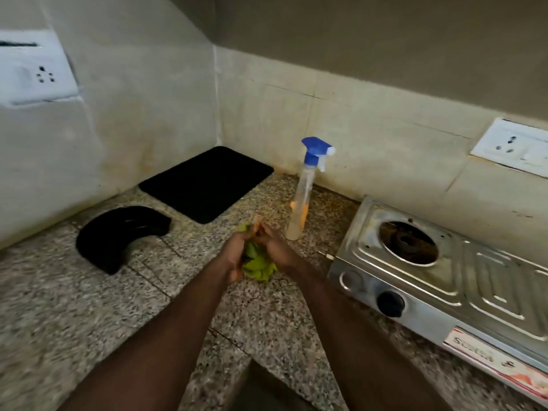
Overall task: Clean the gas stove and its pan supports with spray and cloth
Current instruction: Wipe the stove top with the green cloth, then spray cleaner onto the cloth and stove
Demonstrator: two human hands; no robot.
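A bunched green cloth (pixel 257 266) is held between both hands above the speckled granite counter (pixel 89 307). My left hand (pixel 235 253) grips its left side and my right hand (pixel 274 247) grips its right side, fingers curled round it. Just behind the hands stands a clear spray bottle (pixel 302 200) with a blue trigger head and a little pale liquid. On the right lies the steel gas stove (pixel 462 280), its left burner well (pixel 409 243) bare of a pan support, with one black knob (pixel 390 304) on its front.
A black curved object (pixel 118 235) lies on the counter at the left. A flat black mat (pixel 206 182) sits in the tiled corner. Wall sockets are at the far left (pixel 32 69) and right (pixel 514 146). The counter's front edge runs below my arms.
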